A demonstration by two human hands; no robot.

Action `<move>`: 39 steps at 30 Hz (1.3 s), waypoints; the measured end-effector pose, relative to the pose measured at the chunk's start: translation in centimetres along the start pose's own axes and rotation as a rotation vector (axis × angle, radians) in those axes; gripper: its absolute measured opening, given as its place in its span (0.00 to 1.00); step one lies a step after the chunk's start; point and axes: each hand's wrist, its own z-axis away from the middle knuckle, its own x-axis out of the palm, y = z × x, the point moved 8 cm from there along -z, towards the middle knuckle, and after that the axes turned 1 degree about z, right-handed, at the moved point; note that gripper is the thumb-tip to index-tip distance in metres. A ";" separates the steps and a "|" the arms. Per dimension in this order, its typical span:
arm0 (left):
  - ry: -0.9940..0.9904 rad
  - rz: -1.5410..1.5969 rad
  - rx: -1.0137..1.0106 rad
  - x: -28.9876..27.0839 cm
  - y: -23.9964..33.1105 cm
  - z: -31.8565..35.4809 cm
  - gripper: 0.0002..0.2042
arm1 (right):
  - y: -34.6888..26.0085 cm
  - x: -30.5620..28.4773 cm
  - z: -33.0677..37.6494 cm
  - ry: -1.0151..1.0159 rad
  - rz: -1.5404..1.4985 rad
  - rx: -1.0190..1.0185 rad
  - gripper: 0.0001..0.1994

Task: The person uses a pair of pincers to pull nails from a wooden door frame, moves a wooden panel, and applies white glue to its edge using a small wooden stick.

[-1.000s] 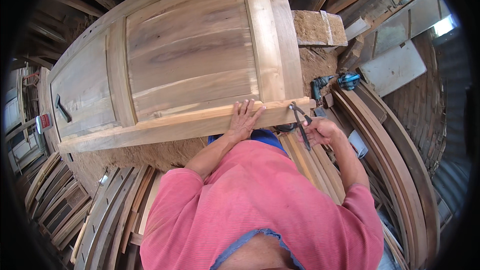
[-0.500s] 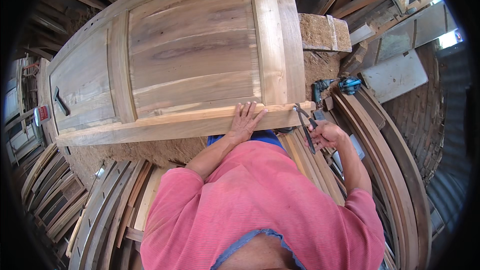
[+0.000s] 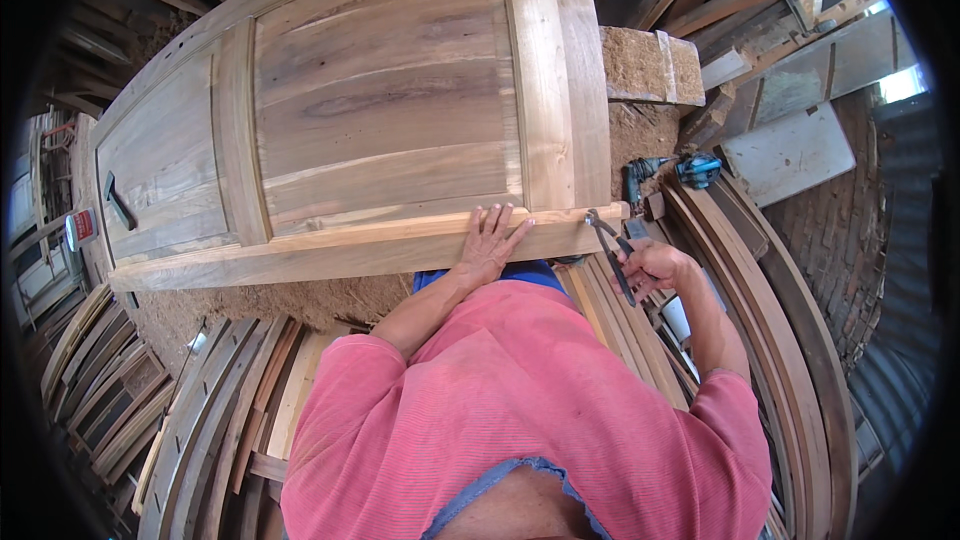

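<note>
A large panelled wooden door [image 3: 390, 90] lies flat before me, with a pale wooden strip [image 3: 400, 230] along its near edge. My left hand [image 3: 487, 243] rests open on that strip, fingers spread. My right hand [image 3: 650, 268] is closed round the handles of dark metal pincers [image 3: 606, 228], just off the door's near right corner. The pincers' jaws touch the near edge close to that corner; what is between them is too small to make out. One handle slants down past my fingers. A dark hammer-like tool [image 3: 120, 202] lies on the door's far left panel.
A teal drill [image 3: 643, 178] and a blue power tool [image 3: 698, 171] lie right of the door. Behind them sits a sawdust-covered block [image 3: 635, 65]. Long boards [image 3: 790, 320] are stacked at right, more planks [image 3: 205, 430] at lower left. A red-and-white container [image 3: 82, 228] stands at left.
The pincers' handles and my right hand have shifted very slightly, while the jaws stay at the door's edge. My left hand has not moved.
</note>
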 end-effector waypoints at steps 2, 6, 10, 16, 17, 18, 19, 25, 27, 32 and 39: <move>-0.019 -0.001 -0.002 -0.2 0.0 -0.1 0.36 | 0.0 -0.3 0.3 0.027 0.005 0.012 0.09; -0.007 0.014 -0.007 0.1 -0.1 0.0 0.36 | -0.2 0.0 0.8 0.040 0.025 0.012 0.10; -0.017 0.039 -0.012 -0.5 0.0 -0.1 0.37 | 0.1 -0.4 0.0 0.034 0.036 0.007 0.09; -0.028 0.055 -0.008 -0.7 -0.1 0.0 0.37 | 0.1 0.0 -1.5 0.042 -0.327 -0.006 0.04; -0.026 0.072 -0.006 -0.7 0.0 -0.1 0.37 | 1.0 0.4 -2.7 0.022 -0.425 -0.018 0.03; -0.026 0.069 -0.001 -0.7 0.1 -0.2 0.37 | 1.9 0.9 -3.4 0.001 -0.524 -0.032 0.02; -0.030 0.059 -0.003 -0.4 0.0 -0.2 0.37 | 1.5 2.6 -2.8 0.089 -0.502 -0.084 0.06; -0.051 0.058 -0.006 0.8 -0.1 -0.2 0.39 | 4.4 5.5 -5.6 0.240 -0.474 -0.351 0.09; -0.052 0.066 0.001 0.8 -0.1 -0.4 0.41 | 5.7 5.6 -6.4 0.310 -0.416 -0.432 0.09; -0.097 0.099 0.009 0.7 0.0 -0.2 0.44 | 8.7 5.4 -8.8 0.560 -0.095 -0.593 0.07; -0.143 0.065 0.002 0.4 0.0 -0.4 0.48 | 10.2 6.5 -11.6 0.911 0.201 -0.770 0.06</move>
